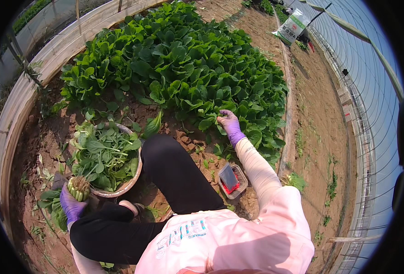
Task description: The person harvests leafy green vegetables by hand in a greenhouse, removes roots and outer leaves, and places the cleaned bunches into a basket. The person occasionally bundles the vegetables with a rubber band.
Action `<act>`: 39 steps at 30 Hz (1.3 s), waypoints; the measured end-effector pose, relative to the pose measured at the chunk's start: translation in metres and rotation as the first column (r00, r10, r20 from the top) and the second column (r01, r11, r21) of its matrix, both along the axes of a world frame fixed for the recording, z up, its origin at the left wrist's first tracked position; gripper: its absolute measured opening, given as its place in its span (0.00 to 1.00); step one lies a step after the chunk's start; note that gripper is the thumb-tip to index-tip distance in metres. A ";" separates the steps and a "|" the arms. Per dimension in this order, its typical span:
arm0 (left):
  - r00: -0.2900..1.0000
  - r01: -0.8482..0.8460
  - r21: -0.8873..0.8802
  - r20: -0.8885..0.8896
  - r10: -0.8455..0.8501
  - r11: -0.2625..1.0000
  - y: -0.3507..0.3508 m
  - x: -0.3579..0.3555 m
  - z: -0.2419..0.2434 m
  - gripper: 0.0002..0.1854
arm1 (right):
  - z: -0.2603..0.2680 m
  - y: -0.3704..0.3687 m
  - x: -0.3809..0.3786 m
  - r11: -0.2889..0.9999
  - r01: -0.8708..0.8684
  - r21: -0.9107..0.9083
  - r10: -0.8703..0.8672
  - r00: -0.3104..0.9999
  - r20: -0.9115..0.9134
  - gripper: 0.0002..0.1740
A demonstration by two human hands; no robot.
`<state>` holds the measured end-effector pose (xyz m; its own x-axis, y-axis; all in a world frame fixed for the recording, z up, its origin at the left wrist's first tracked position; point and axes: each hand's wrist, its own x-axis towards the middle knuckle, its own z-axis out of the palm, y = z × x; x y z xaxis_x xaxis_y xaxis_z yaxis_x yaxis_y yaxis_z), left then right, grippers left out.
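Observation:
My left hand (72, 204), in a purple glove, grips a bunch of leafy greens (79, 190) with its pale stems and tangled roots pointing up. The bunch's leaves hang below the hand. Beside it stands a round basin (138, 171) heaped with loose green leaves (106, 150). A flat dark blade-like piece (59, 181) shows just behind the bunch; what it belongs to is hidden. At the near edge of the growing greens (188, 68), my purple-gloved right hand (231, 125) has thumb and fingers apart. Leaves show beside its fingertips, and a small orange-red spot is at the thumb.
A clear plastic tray (243, 181) holding a red and dark item (228, 178) sits on soil beneath my right arm. Wooden boards (27, 89) edge the bed at left. A white fertiliser sack (292, 27) stands far right, near the greenhouse film (376, 78). A pulled plant (296, 181) lies at right.

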<state>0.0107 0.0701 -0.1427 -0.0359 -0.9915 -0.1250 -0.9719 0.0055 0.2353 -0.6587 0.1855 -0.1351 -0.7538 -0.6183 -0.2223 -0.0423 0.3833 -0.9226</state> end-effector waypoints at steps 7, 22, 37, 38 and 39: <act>0.995 0.021 -0.098 -0.096 -0.031 0.995 0.016 0.001 0.008 0.55 | 0.126 -0.246 0.320 0.203 -0.967 -0.156 0.932 0.240 -0.271 0.08; 0.995 0.097 -0.281 0.039 -0.090 0.955 0.038 0.028 -0.030 0.49 | -0.059 -0.261 0.584 -0.175 -0.984 0.015 0.978 -0.172 0.114 0.13; 0.996 0.092 -0.251 0.002 -0.094 0.964 0.032 0.025 -0.009 0.41 | -0.003 -0.221 0.555 0.408 -0.827 -0.387 0.847 0.186 0.497 0.13; 0.998 0.070 -0.202 0.016 -0.068 0.977 0.030 0.024 -0.009 0.45 | -0.002 -0.198 0.545 0.446 -0.810 -0.381 0.841 0.234 0.488 0.13; 0.995 0.102 -0.218 0.000 -0.104 0.971 0.029 0.026 -0.011 0.49 | -0.002 -0.173 0.534 0.404 -0.817 -0.411 0.874 0.211 0.438 0.13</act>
<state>0.0370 0.0988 -0.1533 -0.1396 -0.9858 0.0939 -0.9607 0.1578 0.2285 -0.1247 0.0123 -0.1371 0.4655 -0.8479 -0.2537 0.1725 0.3680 -0.9137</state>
